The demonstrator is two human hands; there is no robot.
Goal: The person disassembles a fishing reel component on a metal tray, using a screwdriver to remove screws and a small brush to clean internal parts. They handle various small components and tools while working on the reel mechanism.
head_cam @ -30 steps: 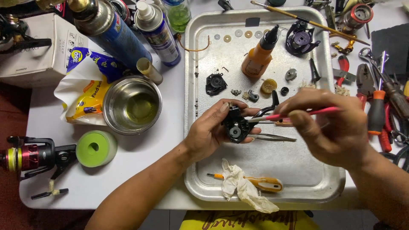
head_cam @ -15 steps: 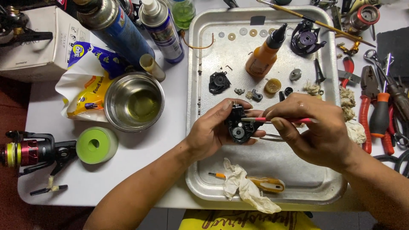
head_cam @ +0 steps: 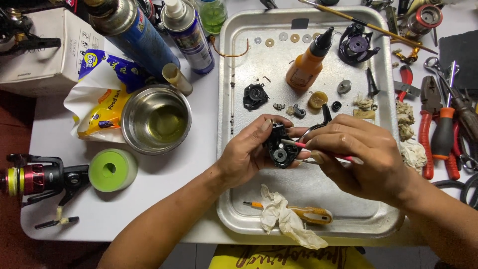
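Both hands grip: left hand (head_cam: 249,154) clamps the reel body (head_cam: 278,147), right hand (head_cam: 363,157) pinches a red-handled tool (head_cam: 318,149); slipping could scatter small gears.

You're at a repair bench: pliers (head_cam: 427,124) at the table's right edge, spray cans (head_cam: 134,35), parts tray (head_cam: 348,219).
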